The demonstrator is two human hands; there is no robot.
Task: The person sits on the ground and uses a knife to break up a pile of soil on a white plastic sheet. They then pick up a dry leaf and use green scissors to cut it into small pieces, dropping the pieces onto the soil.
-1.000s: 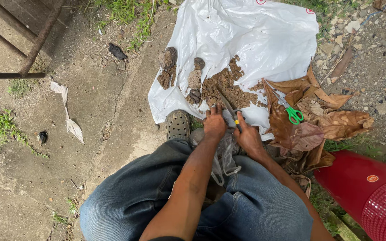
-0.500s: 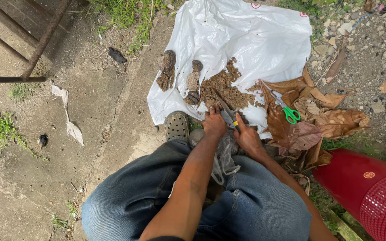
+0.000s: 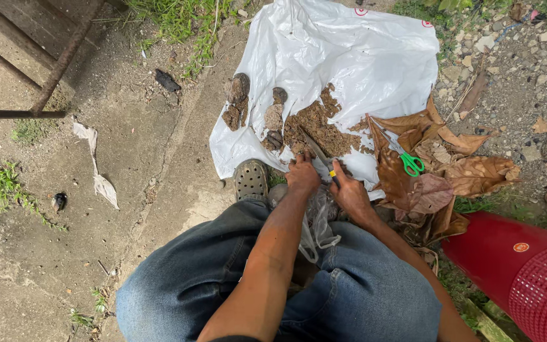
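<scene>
My left hand (image 3: 302,175) and my right hand (image 3: 349,194) are together above my jeans-clad knees. My right hand grips a knife (image 3: 319,154) whose blade points out over a pile of brown soil (image 3: 321,129). My left hand holds the mouth of a clear plastic bag (image 3: 316,223) that hangs between my knees. The soil and several dark lumps (image 3: 238,98) lie on a white plastic sheet (image 3: 343,57) spread on the ground.
Green-handled scissors (image 3: 408,159) rest on dry brown leaves (image 3: 451,166) to the right. A red perforated basket (image 3: 525,272) stands at lower right. A grey clog (image 3: 251,180) sits by the sheet's edge. Metal bars (image 3: 39,95) cross the upper left, gravel lies at the right.
Both hands stay together at the sheet's near edge; the view has shifted slightly. Nothing else has visibly moved.
</scene>
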